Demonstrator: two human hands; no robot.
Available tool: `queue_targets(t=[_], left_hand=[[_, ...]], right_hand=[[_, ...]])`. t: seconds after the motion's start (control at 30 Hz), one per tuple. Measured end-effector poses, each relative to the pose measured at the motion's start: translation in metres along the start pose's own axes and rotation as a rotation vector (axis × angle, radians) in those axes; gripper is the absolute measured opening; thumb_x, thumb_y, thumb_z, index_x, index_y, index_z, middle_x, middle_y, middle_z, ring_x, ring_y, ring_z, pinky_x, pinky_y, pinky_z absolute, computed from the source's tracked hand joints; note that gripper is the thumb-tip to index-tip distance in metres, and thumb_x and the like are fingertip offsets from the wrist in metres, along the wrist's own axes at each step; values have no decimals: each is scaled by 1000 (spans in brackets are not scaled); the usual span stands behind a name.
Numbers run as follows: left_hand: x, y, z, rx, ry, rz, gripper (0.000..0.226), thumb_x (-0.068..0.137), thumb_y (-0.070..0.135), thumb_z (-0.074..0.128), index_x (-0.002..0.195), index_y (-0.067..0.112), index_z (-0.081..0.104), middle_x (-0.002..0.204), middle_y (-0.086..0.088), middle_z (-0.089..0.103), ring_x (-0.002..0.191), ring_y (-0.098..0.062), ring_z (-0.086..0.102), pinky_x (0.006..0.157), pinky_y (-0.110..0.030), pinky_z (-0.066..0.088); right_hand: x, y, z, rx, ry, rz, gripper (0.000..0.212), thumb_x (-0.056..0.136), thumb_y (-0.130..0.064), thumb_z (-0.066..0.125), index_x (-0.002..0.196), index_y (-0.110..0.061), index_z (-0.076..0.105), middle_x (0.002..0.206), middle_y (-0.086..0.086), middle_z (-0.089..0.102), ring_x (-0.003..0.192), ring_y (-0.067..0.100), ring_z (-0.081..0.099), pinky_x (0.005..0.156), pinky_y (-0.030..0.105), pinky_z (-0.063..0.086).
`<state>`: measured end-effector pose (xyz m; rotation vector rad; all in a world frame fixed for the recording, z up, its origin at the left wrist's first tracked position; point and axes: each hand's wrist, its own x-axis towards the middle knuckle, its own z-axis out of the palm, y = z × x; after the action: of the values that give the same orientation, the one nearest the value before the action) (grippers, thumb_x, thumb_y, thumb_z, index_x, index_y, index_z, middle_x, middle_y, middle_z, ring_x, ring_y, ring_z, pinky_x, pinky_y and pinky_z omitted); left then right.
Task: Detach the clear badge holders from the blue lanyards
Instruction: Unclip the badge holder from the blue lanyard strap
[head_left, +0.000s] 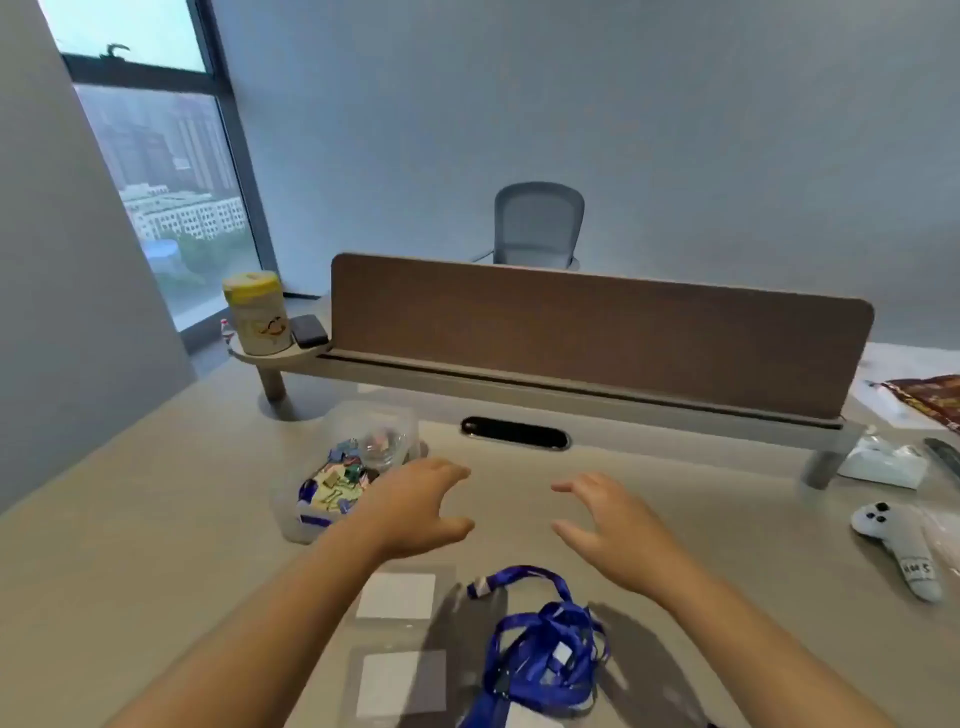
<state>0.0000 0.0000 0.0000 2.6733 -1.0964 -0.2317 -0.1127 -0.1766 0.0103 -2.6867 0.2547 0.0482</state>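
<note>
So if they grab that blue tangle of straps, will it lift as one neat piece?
Probably not. The blue lanyards lie in loose, overlapping loops, so they would likely droop and drag along together. They look thin and flat, so probably light.

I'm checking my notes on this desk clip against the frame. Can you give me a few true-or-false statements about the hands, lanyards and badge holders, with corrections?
1. Both hands are empty. True: the left hand and right hand hover open above the desk.
2. The blue lanyards are stretched out straight. False: they lie in a tangled heap.
3. Two clear badge holders, one beyond the other, lie to the left of the heap. True.
4. The clear box of binder clips sits to the right of the right hand. False: it sits by the left hand.
5. The yellow-lidded canister stands on the raised shelf. True.
</note>
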Motion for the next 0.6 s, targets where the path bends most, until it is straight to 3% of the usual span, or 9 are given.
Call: queue_targets(t=[0.33, 0.43, 0.6], left_hand=[[-17, -56, 112, 40, -327, -250, 57, 76, 38, 63, 126, 18, 43, 135, -4, 48, 120, -20, 46, 100, -34, 41], [-9, -69, 134, 24, -319, -240, 53, 74, 36, 66, 120, 19, 46, 130, -3, 50, 116, -20, 47, 98, -33, 43], [18, -81, 145, 111, -278, -204, 76, 71, 39, 70, 133, 17, 32, 144, -5, 36, 130, -25, 35, 109, -39, 32]], right_hand=[[25, 51, 101, -80, -283, 138, 46, 92, -28, 45, 137, -17, 40, 139, 2, 46, 124, 20, 46, 100, 30, 40], [35, 50, 116, -98, -307, 129, 46, 92, -27, 46, 136, -15, 41, 138, 4, 47, 123, 21, 46, 101, 31, 41], [55, 47, 127, -121, -291, 123, 38, 92, -25, 45, 128, -11, 48, 129, 8, 51, 114, 24, 50, 95, 34, 43]])
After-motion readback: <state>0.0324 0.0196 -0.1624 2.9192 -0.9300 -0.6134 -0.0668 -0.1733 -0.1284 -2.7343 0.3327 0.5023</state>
